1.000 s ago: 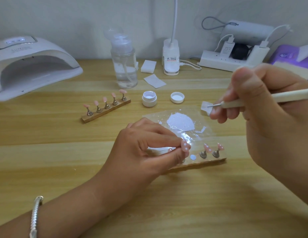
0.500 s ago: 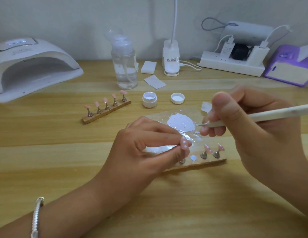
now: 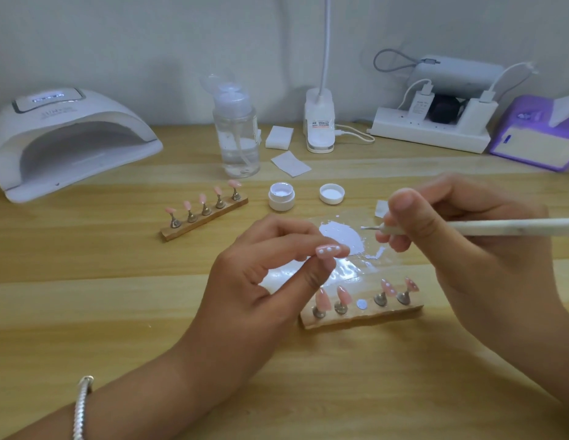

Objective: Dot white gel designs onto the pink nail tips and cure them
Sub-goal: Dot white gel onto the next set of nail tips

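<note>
In the head view, the left hand [image 3: 264, 281] pinches one pink nail tip [image 3: 328, 251] between thumb and forefinger; the tip carries three white dots. The right hand [image 3: 467, 249] is curled around a white dotting tool [image 3: 486, 230], and its thin metal end is over the white gel puddle [image 3: 340, 236] on a clear sheet. Just in front lies the near wooden holder [image 3: 362, 315] with four tips, the two right ones dotted. The far holder [image 3: 204, 220] carries five plain tips. The curing lamp [image 3: 70, 138] stands far left.
</note>
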Motion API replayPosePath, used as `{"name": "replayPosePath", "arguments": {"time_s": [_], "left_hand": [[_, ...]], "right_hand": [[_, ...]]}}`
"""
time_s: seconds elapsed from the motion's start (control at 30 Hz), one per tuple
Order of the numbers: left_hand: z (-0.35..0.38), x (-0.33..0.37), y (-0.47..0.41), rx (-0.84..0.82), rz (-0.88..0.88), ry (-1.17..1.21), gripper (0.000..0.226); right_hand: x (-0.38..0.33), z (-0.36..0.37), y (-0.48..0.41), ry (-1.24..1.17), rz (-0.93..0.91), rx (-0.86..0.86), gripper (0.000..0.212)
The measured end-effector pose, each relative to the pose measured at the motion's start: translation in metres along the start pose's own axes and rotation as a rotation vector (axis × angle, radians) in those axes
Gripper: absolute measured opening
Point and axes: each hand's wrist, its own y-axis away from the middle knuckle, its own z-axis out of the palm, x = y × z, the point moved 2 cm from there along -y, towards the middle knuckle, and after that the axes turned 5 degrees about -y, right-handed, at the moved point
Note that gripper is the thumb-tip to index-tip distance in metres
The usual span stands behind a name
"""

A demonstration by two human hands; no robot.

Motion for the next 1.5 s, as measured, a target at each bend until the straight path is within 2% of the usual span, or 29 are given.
{"name": "replayPosePath", "arguments": {"time_s": [0.2, 0.33, 0.43, 0.57, 0.73, 0.9, 1.13, 1.37, 1.5], "left_hand": [[0.0, 0.001, -0.002, -0.031, 0.007, -0.007, 0.016], [0.0, -0.001, -0.001, -0.033, -0.009, 0.021, 0.012], [0.0, -0.003, 0.0, -0.044, -0.043, 0.047, 0.009], [0.0, -0.003, 0.001, -0.045, -0.042, 0.013, 0.01], [0.001, -0.004, 0.001, -0.042, -0.043, -0.01, 0.006], [0.0, -0.003, 0.001, -0.043, -0.029, -0.021, 0.01], [0.001, -0.005, 0.001, -0.04, -0.046, -0.025, 0.014], [0.001, -0.004, 0.001, -0.045, -0.055, -0.021, 0.015], [0.002, -0.004, 0.001, -0.047, -0.058, -0.023, 0.014]], "right_hand": [[0.004, -0.003, 0.0, 0.045, 0.027, -0.011, 0.037], [0.018, -0.02, -0.018, 0.23, -0.003, 0.007, 0.036], [0.038, -0.038, -0.032, 0.449, 0.017, -0.065, 0.028], [0.066, -0.053, -0.036, 0.58, 0.186, -0.236, 0.012], [0.067, -0.056, -0.036, 0.635, 0.161, -0.314, 0.022], [0.069, -0.057, -0.038, 0.707, 0.145, -0.337, 0.018], [0.065, -0.061, -0.035, 0.614, 0.032, -0.156, 0.013], [0.067, -0.06, -0.038, 0.836, -0.102, -0.17, 0.008], [0.06, -0.061, -0.04, 0.774, -0.167, -0.083, 0.007]]}}
